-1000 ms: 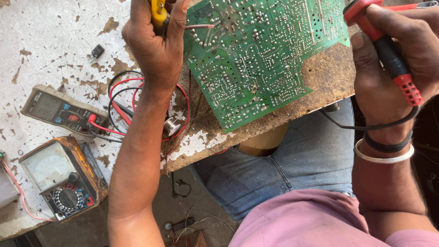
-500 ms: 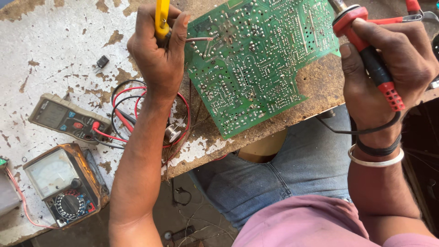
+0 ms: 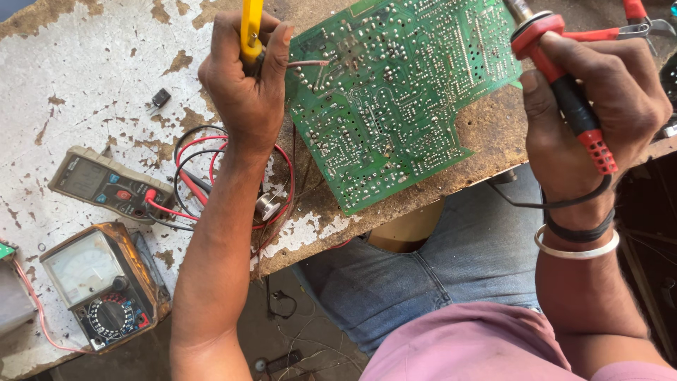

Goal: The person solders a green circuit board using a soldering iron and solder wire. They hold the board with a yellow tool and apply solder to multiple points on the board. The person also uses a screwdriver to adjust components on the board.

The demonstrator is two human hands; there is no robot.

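A green circuit board [image 3: 395, 92] lies solder side up on the worn bench, tilted towards its near edge. My left hand [image 3: 243, 88] is closed round a yellow-handled tool [image 3: 250, 28] at the board's left edge, and a thin pale wire pokes out from the fingers onto the board. My right hand [image 3: 596, 116] grips a red and black soldering iron [image 3: 564, 85] beside the board's right edge. Its metal tip points up and left, above the board's top right corner. A black cord runs from the iron round my wrist.
A grey digital multimeter [image 3: 106, 183] and an orange-cased analogue meter [image 3: 99, 286] lie at the bench's left. Red and black leads [image 3: 194, 166] coil under my left forearm. A small black component [image 3: 161, 97] sits on the white paint. Red-handled pliers [image 3: 635, 21] lie top right.
The view has shifted, so bench, board and hands sit lower in the picture. My right hand has raised the soldering iron more upright. My left hand keeps its hold on the yellow tool.
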